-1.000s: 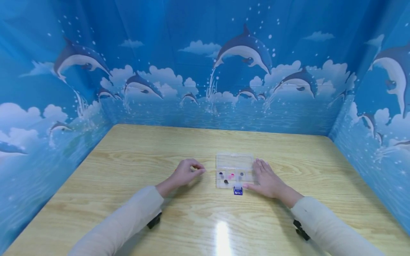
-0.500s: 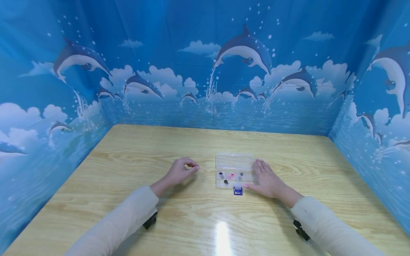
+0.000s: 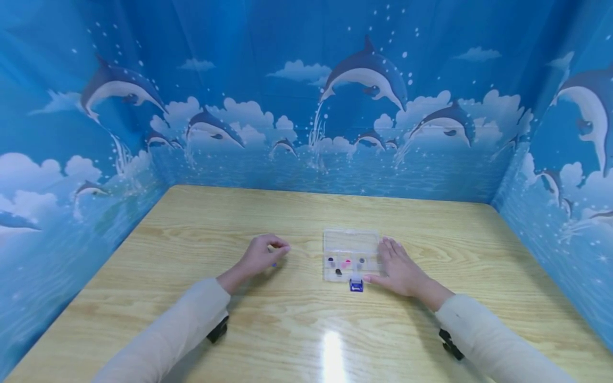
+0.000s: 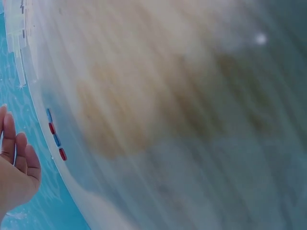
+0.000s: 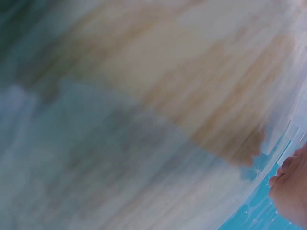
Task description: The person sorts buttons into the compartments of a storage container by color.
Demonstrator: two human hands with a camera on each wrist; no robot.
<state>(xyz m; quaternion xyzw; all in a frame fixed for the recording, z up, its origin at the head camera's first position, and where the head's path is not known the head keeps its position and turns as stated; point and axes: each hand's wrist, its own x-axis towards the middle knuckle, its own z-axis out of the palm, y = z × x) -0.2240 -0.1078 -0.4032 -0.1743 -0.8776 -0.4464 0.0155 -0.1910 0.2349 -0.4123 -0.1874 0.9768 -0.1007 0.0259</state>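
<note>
A small clear plastic box (image 3: 351, 254) lies on the wooden table (image 3: 306, 213), its lid folded back and a blue latch (image 3: 355, 286) at its near edge. Several tiny dark and pink pieces sit in its compartments. My right hand (image 3: 396, 267) lies flat on the table against the box's right side, fingers straight, thumb by the latch. My left hand (image 3: 264, 254) hovers left of the box with fingers curled, thumb and forefinger pinched together; a tiny blue piece (image 3: 274, 264) shows under the fingertips. Both wrist views are blurred; each shows only an edge of a hand (image 4: 14, 175) (image 5: 291, 189).
Blue dolphin-print walls (image 3: 306, 106) close the table in at the back and on both sides. Black wrist straps (image 3: 217, 330) (image 3: 449, 343) sit at my sleeve ends. A bright glare spot (image 3: 332, 346) marks the near table edge.
My left hand has drawn leftward, away from the box, fingers still pinched. The right hand and the box have stayed put.
</note>
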